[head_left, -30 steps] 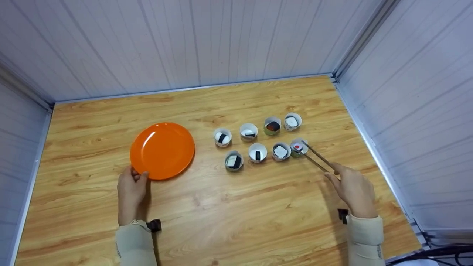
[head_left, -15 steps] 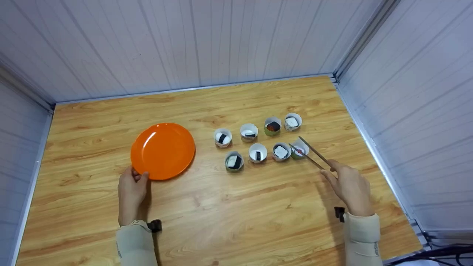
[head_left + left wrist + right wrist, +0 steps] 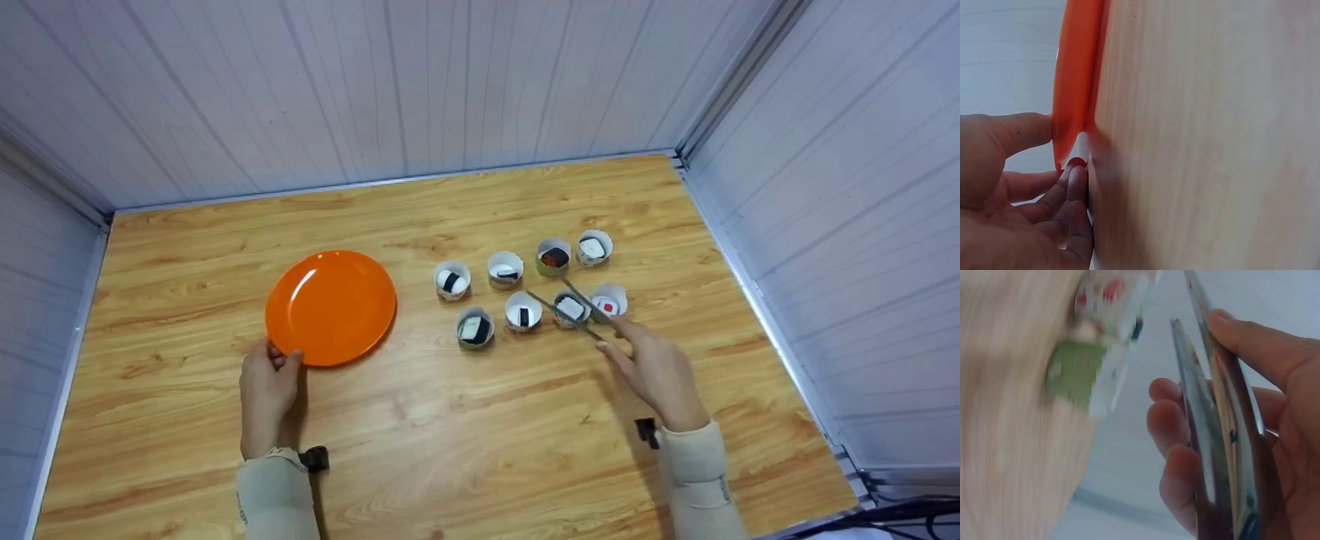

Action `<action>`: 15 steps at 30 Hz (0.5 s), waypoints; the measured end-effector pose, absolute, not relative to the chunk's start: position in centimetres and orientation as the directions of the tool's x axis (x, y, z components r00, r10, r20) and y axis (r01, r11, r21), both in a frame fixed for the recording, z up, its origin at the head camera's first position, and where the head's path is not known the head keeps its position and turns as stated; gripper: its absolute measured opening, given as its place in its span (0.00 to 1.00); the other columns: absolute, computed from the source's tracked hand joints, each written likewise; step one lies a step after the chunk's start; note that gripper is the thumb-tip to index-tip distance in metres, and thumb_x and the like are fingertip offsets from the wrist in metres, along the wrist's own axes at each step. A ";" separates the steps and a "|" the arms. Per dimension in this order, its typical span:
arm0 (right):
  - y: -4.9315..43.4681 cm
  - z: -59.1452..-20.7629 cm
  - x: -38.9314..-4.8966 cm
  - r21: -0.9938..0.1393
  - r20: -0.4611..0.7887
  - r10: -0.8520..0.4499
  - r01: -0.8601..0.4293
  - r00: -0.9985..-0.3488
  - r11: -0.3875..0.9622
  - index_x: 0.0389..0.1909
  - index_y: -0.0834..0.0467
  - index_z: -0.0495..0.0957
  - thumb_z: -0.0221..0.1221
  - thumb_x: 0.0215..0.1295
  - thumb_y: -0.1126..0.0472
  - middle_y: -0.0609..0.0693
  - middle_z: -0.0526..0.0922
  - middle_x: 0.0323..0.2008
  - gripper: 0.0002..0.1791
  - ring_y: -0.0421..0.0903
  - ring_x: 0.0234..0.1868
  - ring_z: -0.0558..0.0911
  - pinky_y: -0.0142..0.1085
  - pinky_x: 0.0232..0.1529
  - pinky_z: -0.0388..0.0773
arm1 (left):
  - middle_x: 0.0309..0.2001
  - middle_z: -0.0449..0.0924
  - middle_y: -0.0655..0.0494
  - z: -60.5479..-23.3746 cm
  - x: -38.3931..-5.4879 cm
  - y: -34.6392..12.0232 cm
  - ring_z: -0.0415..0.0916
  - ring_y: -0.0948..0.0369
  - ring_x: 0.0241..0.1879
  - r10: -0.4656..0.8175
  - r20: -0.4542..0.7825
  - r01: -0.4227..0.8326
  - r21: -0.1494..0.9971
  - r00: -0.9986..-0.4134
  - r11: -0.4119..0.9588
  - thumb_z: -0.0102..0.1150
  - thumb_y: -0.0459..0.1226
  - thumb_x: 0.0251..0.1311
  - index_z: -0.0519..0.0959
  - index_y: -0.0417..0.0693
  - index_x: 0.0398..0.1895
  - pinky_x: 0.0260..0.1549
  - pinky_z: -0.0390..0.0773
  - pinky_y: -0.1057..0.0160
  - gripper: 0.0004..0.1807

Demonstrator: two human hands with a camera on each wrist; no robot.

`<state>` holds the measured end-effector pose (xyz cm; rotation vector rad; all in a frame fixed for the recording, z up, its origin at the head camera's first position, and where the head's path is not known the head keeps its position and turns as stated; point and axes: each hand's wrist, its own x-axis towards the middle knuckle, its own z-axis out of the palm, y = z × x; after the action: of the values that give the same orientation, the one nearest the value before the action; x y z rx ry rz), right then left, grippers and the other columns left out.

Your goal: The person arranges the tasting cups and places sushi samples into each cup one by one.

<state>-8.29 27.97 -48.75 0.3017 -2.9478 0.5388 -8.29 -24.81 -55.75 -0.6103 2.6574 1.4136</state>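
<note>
At the left, my left hand (image 3: 268, 382) pinches the near rim of a round orange plate (image 3: 330, 307), thumb on the upper side and fingers curled beneath. My right hand (image 3: 660, 371) grips metal tongs (image 3: 1204, 439), their arms spread with nothing between the tips. Those tips hover over the front row of small paper cups, above the cup with a white rice piece (image 3: 569, 307). Right of it, a white roll with a red centre (image 3: 607, 308) sits in its own cup. A cup with a black-banded piece (image 3: 523, 317) is just left of the tips.
More paper cups form a back row, one with a white piece with a black band (image 3: 451, 280), another with a dark brown piece (image 3: 554, 257). A cup (image 3: 475, 328) stands front left. Panel walls (image 3: 427, 82) enclose the wooden table (image 3: 465, 450); cables (image 3: 892, 510) lie bottom right.
My right hand has moved left with the tongs, away from the red-centred roll, which stays in its cup. The left hand and plate have stayed in place.
</note>
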 end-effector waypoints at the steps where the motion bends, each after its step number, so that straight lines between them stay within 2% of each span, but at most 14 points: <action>1: 27.3 -49.0 -8.4 -0.351 0.164 -0.185 -0.232 -0.969 0.907 0.60 0.58 0.79 0.66 0.66 0.49 0.56 0.86 0.43 0.26 0.50 0.26 0.82 0.46 0.26 0.77 | 0.44 0.70 0.45 -55.7 -8.2 -24.9 0.67 0.53 0.42 -0.312 -0.242 -0.375 0.780 -0.919 0.500 0.51 0.37 0.73 0.70 0.36 0.54 0.40 0.68 0.57 0.14; 5: 24.5 -49.7 -8.9 -0.381 0.204 -0.243 -0.305 -0.949 0.873 0.60 0.59 0.79 0.67 0.65 0.50 0.56 0.85 0.45 0.26 0.51 0.34 0.83 0.47 0.35 0.80 | 0.43 0.71 0.44 -55.8 -8.1 -24.7 0.68 0.52 0.42 -0.310 -0.221 -0.359 0.781 -0.925 0.512 0.51 0.37 0.73 0.70 0.35 0.53 0.40 0.68 0.57 0.14; 9: 21.7 -50.2 -9.3 -0.392 0.271 -0.302 -0.392 -0.914 0.833 0.59 0.60 0.78 0.68 0.64 0.51 0.56 0.85 0.46 0.27 0.54 0.43 0.80 0.48 0.42 0.78 | 0.42 0.72 0.44 -55.8 -8.0 -24.7 0.68 0.53 0.40 -0.314 -0.196 -0.343 0.776 -0.929 0.530 0.52 0.37 0.72 0.71 0.35 0.52 0.38 0.68 0.59 0.13; 15: 16.8 -50.9 -9.7 -0.400 0.289 -0.383 -0.474 -0.878 0.784 0.61 0.59 0.77 0.64 0.66 0.46 0.54 0.84 0.49 0.29 0.51 0.42 0.73 0.44 0.44 0.72 | 0.47 0.75 0.41 -55.7 -8.1 -24.7 0.71 0.51 0.45 -0.322 -0.184 -0.337 0.781 -0.929 0.526 0.53 0.37 0.72 0.71 0.33 0.56 0.44 0.71 0.56 0.17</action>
<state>-9.69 16.79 -50.95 0.6748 -2.7836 0.7003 -8.10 -24.74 -55.69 -0.5891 2.7292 1.4034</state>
